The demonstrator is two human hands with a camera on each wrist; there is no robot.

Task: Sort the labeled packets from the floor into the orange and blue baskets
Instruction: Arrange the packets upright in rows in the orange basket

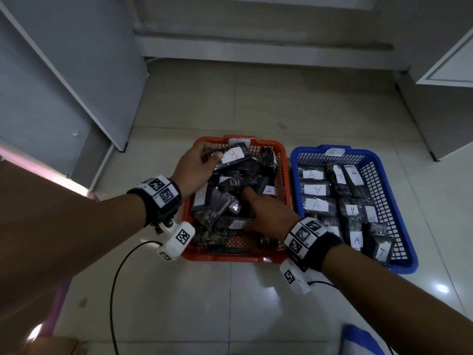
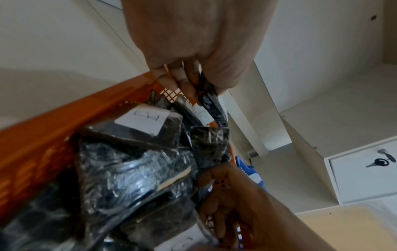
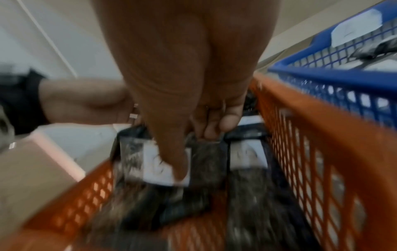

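The orange basket (image 1: 281,160) holds a loose heap of dark plastic-wrapped packets with white labels. My left hand (image 1: 204,160) hovers over its far left corner and pinches a dark packet (image 1: 231,155) labelled B in red. In the left wrist view, the left hand's fingers (image 2: 184,81) clamp that packet's (image 2: 212,105) edge. My right hand (image 1: 261,208) is down in the heap. In the right wrist view its thumb (image 3: 171,152) presses a white label while the curled fingers grip that packet (image 3: 133,156). The blue basket (image 1: 399,213) to the right holds packets labelled A (image 1: 313,175).
Grey cabinets stand on the left (image 1: 64,85) and right (image 1: 448,73) of the tiled floor. A black cable (image 1: 115,278) trails from my left wrist. A cardboard box (image 1: 51,345) lies at the near left. A white drawer with a key (image 2: 380,161) is beyond the baskets.
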